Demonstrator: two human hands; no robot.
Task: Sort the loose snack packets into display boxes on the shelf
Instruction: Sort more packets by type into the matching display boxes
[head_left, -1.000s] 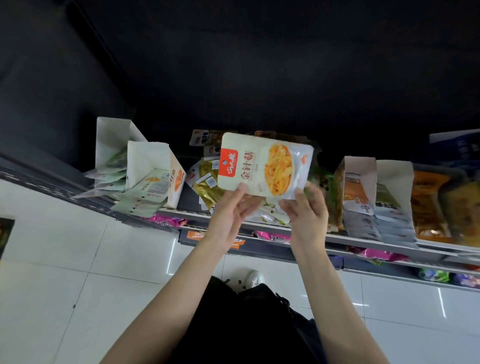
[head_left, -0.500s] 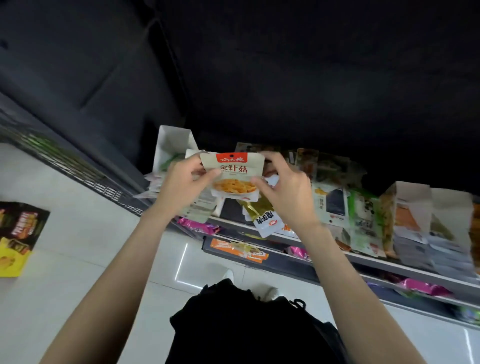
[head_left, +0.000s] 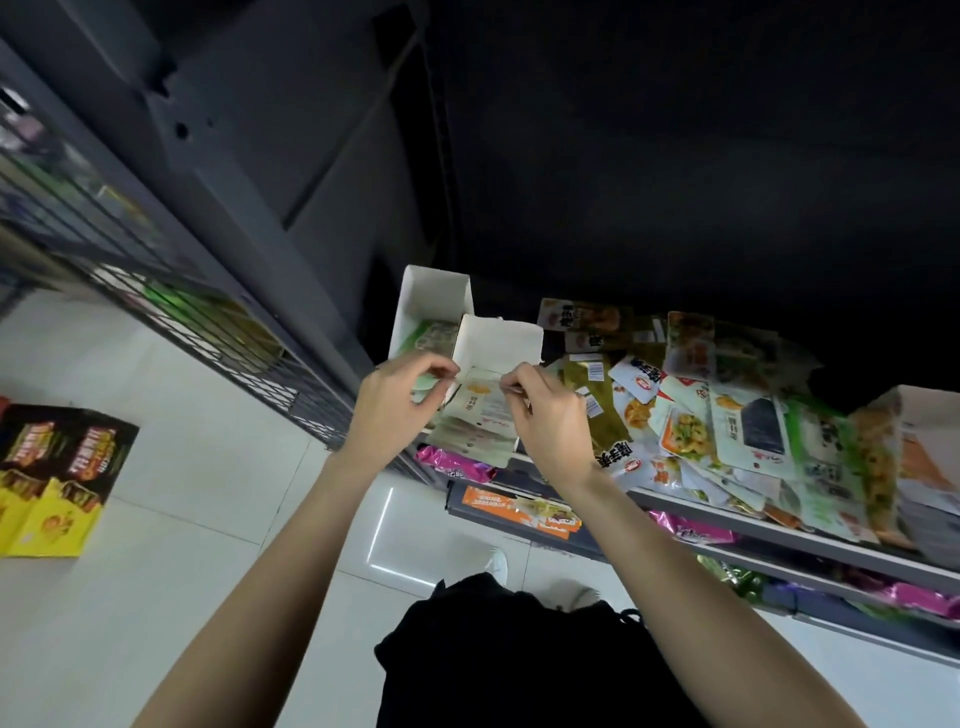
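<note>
A white snack packet (head_left: 480, 401) with a yellow food picture lies on top of the stack inside a white display box (head_left: 501, 339) at the left end of the shelf (head_left: 789, 535). My left hand (head_left: 397, 413) pinches the packet's left edge with curled fingers. My right hand (head_left: 548, 418) pinches its right edge. A second white display box (head_left: 435, 292) with green packets stands just behind and to the left. A heap of loose snack packets (head_left: 727, 421) covers the shelf to the right of my hands.
Another filled display box (head_left: 922, 441) stands at the shelf's right end. Lower shelves hold pink packets (head_left: 452, 464). A wire rack (head_left: 171, 291) runs along the left. A black and yellow carton (head_left: 52, 478) lies on the white tiled floor.
Both hands have carried the packet from in front of me leftward and down into the display box. The view has swung left with them.
</note>
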